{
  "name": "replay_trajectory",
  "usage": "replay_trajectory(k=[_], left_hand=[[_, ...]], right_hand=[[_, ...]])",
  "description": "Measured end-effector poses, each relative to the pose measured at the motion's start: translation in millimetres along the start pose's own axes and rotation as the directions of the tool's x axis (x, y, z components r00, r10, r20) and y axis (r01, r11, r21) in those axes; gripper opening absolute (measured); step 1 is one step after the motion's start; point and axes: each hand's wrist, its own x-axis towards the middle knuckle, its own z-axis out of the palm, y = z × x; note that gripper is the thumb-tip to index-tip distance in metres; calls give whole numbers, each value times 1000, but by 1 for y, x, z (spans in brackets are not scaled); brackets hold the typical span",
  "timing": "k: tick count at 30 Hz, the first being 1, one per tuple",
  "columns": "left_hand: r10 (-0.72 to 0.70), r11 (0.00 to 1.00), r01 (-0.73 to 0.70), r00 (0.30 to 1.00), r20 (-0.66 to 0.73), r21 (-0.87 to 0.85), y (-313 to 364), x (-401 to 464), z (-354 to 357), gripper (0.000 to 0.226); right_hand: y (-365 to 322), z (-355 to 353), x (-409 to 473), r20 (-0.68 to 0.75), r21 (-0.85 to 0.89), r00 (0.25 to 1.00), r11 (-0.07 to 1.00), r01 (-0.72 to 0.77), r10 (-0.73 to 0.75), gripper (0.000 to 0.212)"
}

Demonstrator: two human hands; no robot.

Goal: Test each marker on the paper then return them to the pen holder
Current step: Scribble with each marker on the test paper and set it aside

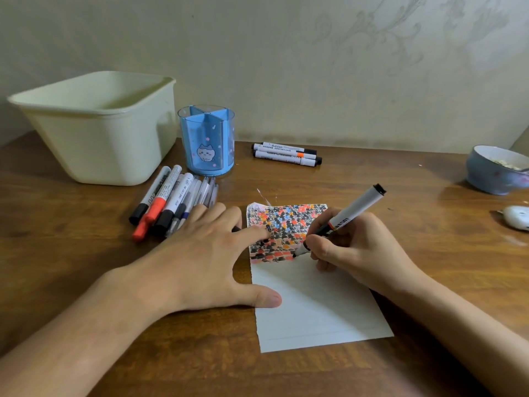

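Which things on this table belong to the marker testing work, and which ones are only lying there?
Job: marker in right hand; paper under left hand; marker pile; three markers; pen holder.
Lying about: cream tub; blue bowl; small white object.

Views: one only, a wide-angle camera worn on the person's head.
Direction: forward and down, across a wooden table [86, 253] toward a pale wall [286, 53].
Closeness: near; both forearms enter from the bottom edge, the left hand [200, 253] and right hand [357, 247] around mid-frame, over the paper [315, 310].
Far edge: the pen holder [206, 140] stands near the wall.
Distortion: straight edges bow near the frame's sides.
Shared area: none, single view.
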Motion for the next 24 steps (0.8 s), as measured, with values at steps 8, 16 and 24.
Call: replay_trajectory(k=[8,16,24], left_hand=[[0,1000,0,1000,1,-11,1,-1,0,104],[-1,1000,1,1000,2,-12,0,0,1,105],[3,1000,-3,1000,-8,-8,1,-1,0,103]], right_hand=[[0,-1,0,-11,-14,1000,1000,21,-21,4],[1,-2,0,-12,-10,999,999,30,-31,4],[1,-2,0,-9,0,999,999,48,-48,5]])
